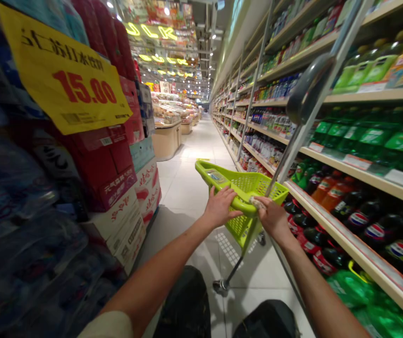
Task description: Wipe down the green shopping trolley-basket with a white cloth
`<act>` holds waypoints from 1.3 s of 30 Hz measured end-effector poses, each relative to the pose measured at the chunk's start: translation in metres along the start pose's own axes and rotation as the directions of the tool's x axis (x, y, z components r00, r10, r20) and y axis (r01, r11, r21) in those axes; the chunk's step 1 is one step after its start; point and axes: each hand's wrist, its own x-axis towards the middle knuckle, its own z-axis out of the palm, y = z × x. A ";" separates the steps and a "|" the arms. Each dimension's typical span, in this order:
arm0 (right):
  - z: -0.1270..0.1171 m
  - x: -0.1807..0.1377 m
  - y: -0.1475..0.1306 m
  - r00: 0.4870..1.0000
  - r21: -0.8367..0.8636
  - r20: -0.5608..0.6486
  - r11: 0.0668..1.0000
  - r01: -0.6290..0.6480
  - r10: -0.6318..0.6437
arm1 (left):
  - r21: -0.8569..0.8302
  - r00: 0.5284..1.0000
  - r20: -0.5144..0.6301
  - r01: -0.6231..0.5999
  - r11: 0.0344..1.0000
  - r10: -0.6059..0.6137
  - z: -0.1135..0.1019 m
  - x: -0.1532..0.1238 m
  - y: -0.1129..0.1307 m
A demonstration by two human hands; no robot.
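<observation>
A small lime-green shopping cart with a perforated plastic basket stands in front of me at an angle. My left hand lies over its handle, fingers bent across the top and the thumb pointing right. At the handle's right side my right hand is closed on a crumpled whitish wipe, pressed against the green plastic. A thin metal pole rises just behind the right hand, slanting to the upper right. It carries a dark rounded piece. Whether the right hand touches the pole, I cannot tell.
Drink shelves line the right side close to the cart. Stacked cartons and wrapped bottles stand on the left under a yellow price sign. Ahead runs a tiled aisle, with produce stands along its left. A cart wheel sits near my legs.
</observation>
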 end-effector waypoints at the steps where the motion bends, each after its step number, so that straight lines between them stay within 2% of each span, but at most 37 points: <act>1: -0.003 0.001 -0.004 0.999 0.005 0.001 0.999 -0.047 0.047 | -0.001 1.000 -0.015 -0.003 1.000 0.003 0.003 0.002 0.001; 4: -0.007 0.004 -0.020 0.994 0.041 -0.019 0.994 -0.103 0.104 | -0.015 0.996 -0.076 0.037 0.999 -0.038 0.012 0.005 0.013; 7: -0.011 0.001 -0.028 0.997 0.088 -0.058 0.995 -0.035 0.040 | -0.014 0.995 -0.082 0.047 0.999 -0.048 0.014 0.008 0.022; 10: -0.013 -0.007 -0.012 0.996 0.078 -0.092 0.997 0.029 -0.022 | 0.003 0.999 -0.045 0.019 1.000 -0.019 0.009 0.011 0.015; 14: -0.009 -0.015 0.009 0.992 0.024 -0.117 0.999 -0.041 0.044 | 0.028 1.000 -0.006 0.025 0.999 -0.025 0.005 0.012 0.001; 18: -0.002 -0.020 -0.011 0.981 -0.005 -0.191 1.000 -0.021 0.020 | 0.037 0.999 -0.025 0.048 0.998 -0.047 0.008 0.010 0.003; 22: -0.008 -0.022 -0.038 0.994 0.095 -0.099 0.994 0.055 -0.046 | 0.036 0.997 -0.039 0.064 0.997 -0.062 0.011 0.008 0.008; 25: -0.012 -0.015 -0.042 0.995 0.138 -0.045 0.986 0.097 -0.092 | 0.020 0.997 -0.040 0.071 0.997 -0.070 0.010 0.005 0.012; 29: -0.007 0.002 -0.037 0.992 0.146 -0.113 0.989 -0.033 0.049 | -0.106 0.999 -0.022 0.045 0.993 -0.048 0.004 0.005 0.023; 31: 0.001 0.009 -0.039 0.984 0.290 -0.112 0.952 -0.100 0.137 | -0.222 0.995 -0.048 0.071 0.972 -0.083 -0.001 0.010 0.031; 34: 0.012 0.013 -0.042 0.968 0.594 -0.055 0.787 -0.166 0.246 | -0.377 0.991 -0.034 0.104 0.920 -0.126 -0.007 0.021 0.040; 36: 0.016 0.012 -0.041 0.958 0.688 -0.034 0.702 -0.183 0.284 | -0.382 0.994 0.016 0.103 0.919 -0.104 -0.007 0.027 0.043; 37: 0.015 0.010 -0.038 0.953 0.696 -0.045 0.694 -0.186 0.301 | -0.346 0.996 0.032 0.090 0.934 -0.085 -0.005 0.029 0.044; 39: 0.012 0.008 -0.033 0.934 0.641 -0.113 0.743 -0.192 0.339 | -0.237 0.999 0.023 0.046 0.970 -0.042 0.000 0.030 0.044</act>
